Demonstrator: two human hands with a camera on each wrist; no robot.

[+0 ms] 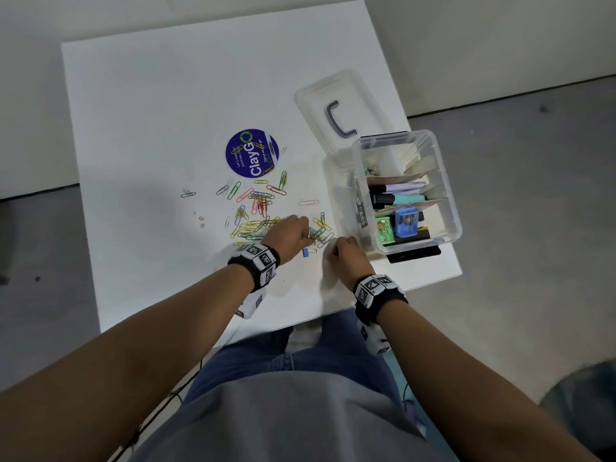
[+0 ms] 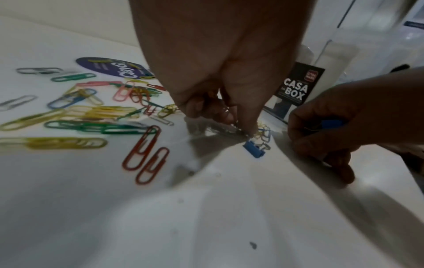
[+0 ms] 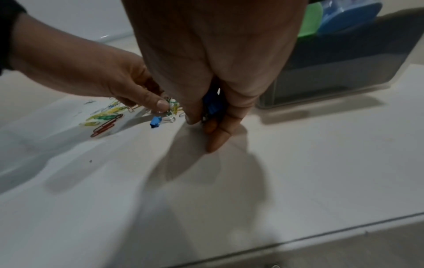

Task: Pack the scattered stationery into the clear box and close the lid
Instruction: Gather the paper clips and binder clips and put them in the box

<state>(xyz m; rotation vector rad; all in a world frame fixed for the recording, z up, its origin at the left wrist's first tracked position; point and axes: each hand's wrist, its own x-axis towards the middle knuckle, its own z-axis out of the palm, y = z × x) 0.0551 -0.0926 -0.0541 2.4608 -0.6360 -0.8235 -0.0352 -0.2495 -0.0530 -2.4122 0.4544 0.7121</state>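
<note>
Blue binder clip (image 3: 212,105) gripped in right hand (image 1: 346,256) curled fingers; left hand (image 1: 286,233) fingers pinch paperclips (image 1: 315,233).

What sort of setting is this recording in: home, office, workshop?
Probably a plain indoor room staged for recording, not a lived-in home: a bare white table on a grey concrete-looking floor against blank walls, with only a clear box, its lid and scattered paper clips.
</note>
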